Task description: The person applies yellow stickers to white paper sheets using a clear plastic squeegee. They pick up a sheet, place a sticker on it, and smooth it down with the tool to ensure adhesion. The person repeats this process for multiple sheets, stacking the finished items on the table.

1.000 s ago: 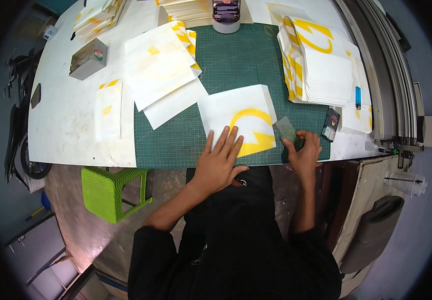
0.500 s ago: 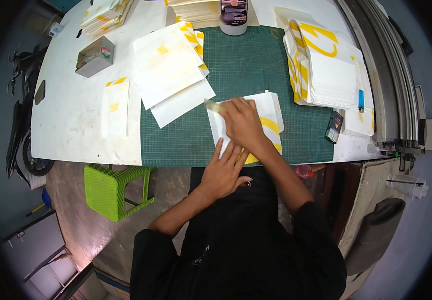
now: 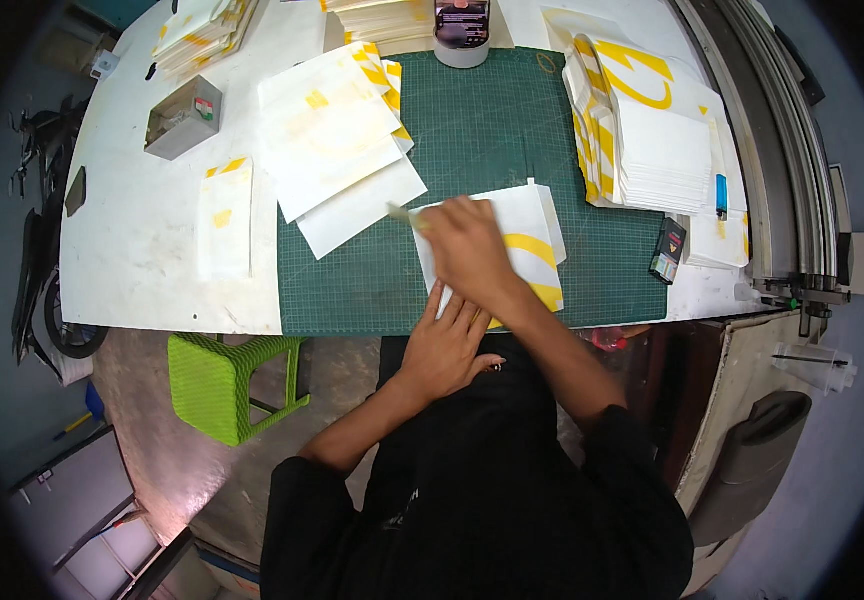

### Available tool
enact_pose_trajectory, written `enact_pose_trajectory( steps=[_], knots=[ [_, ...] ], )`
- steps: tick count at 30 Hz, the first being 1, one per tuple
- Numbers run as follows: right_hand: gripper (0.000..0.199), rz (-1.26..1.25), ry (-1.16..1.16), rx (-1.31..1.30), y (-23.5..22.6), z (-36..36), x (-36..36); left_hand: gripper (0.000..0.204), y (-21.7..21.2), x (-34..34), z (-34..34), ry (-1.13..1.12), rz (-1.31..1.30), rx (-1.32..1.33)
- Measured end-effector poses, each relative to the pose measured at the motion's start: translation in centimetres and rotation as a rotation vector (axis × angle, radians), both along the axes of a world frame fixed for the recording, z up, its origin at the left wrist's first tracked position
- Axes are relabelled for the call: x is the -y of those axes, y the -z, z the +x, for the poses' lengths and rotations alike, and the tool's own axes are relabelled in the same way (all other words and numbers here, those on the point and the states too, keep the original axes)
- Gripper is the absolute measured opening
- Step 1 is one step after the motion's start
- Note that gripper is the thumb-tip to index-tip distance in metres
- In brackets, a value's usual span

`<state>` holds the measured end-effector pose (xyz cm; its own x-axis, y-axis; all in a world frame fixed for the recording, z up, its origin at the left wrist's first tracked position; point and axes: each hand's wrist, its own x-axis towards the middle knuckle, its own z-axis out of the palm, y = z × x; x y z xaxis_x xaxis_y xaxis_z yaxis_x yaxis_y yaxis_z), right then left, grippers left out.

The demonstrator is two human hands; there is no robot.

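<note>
A folded white paper piece with yellow bands (image 3: 522,218) lies on the green cutting mat (image 3: 472,130) near the table's front edge. My left hand (image 3: 447,345) rests flat on its near left part, fingers spread. Above it, my right hand (image 3: 467,250) is closed around a thin, pale, flat tool (image 3: 399,213). The tool's tip sticks out to the left, past the paper's upper left corner; motion blurs it, and its exact kind is unclear. Just to the left, larger white and yellow sheets (image 3: 337,140) overlap in a loose pile.
A thick stack of folded white and yellow pieces (image 3: 664,150) stands at the right, by a blue lighter (image 3: 721,195) and a small black box (image 3: 668,250). A phone (image 3: 463,25), grey box (image 3: 183,125) and single white envelope (image 3: 225,220) occupy the table. A green stool (image 3: 222,390) stands below.
My right hand and the tool have swept a little to the left across the paper's upper edge. The left hand stays in place.
</note>
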<state>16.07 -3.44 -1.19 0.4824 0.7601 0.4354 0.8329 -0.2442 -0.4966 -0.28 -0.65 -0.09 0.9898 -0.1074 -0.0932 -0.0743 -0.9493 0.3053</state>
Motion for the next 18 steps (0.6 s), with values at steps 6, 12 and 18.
enact_pose_trajectory(
  steps=[6,12,18],
  knots=[
    [0.014,-0.030,0.184,-0.018,0.7,1.7,-1.8,0.091,0.3,0.3,0.1,-0.026,0.009,0.049],
    [0.016,-0.013,0.528,-0.013,0.3,7.1,6.7,0.094,0.1,0.3,0.1,-0.031,-0.029,0.109],
    [0.020,-0.057,0.302,-0.071,-1.9,-4.3,13.4,0.101,-0.3,0.1,0.3,-0.062,-0.061,0.066]
  ],
)
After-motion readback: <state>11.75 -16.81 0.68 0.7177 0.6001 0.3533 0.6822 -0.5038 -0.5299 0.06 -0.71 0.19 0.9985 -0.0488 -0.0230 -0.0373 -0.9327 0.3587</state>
